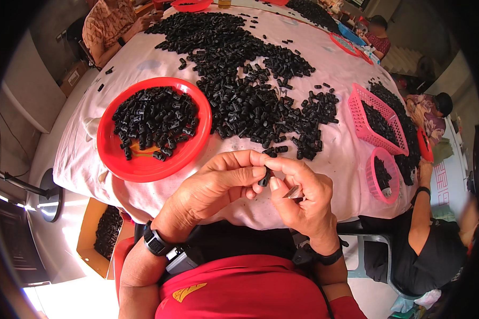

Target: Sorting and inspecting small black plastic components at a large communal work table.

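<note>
Left hand (pixel 213 182), right hand (pixel 310 198) on one black piece (pixel 263 181) — one blade (pixel 291 192), seemingly.

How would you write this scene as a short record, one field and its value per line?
left hand: holding a small black part
right hand: close against that part, with a flat metallic piece
to the left: red plate of black parts
ahead: loose black pile
to the right: rectangular pink basket, round pink basket
</note>
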Tool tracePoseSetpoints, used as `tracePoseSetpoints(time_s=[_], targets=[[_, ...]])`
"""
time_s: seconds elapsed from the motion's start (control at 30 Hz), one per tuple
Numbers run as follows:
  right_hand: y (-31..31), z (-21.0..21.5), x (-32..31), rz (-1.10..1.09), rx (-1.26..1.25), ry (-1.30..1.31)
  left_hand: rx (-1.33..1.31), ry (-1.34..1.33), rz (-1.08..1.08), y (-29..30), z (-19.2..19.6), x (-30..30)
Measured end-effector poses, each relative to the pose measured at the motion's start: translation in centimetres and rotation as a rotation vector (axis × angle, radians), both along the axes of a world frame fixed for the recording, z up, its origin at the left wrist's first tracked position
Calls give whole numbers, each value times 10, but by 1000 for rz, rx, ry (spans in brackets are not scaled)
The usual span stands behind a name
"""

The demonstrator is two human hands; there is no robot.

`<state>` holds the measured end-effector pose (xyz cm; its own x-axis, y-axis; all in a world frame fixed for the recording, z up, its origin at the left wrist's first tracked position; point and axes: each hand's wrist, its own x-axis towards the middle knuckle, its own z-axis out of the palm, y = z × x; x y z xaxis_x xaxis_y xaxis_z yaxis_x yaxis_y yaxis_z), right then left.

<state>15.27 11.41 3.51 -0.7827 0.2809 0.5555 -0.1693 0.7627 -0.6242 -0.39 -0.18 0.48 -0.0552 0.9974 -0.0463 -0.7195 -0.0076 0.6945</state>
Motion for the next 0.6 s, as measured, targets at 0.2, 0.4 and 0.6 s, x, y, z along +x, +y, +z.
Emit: tracePoseSetpoints(time_s=[0.2, 0.4, 0.6], targets=[[-5, -1, -5, 33, -119, 89, 13, -59, 38, 0, 1, 0], [-2, -6, -5, -11, -67, 56, 30, -65, 19, 2, 0, 1], [-3, -6, -5, -3, -80, 67, -28, -46, -26, -1, -2, 0]])
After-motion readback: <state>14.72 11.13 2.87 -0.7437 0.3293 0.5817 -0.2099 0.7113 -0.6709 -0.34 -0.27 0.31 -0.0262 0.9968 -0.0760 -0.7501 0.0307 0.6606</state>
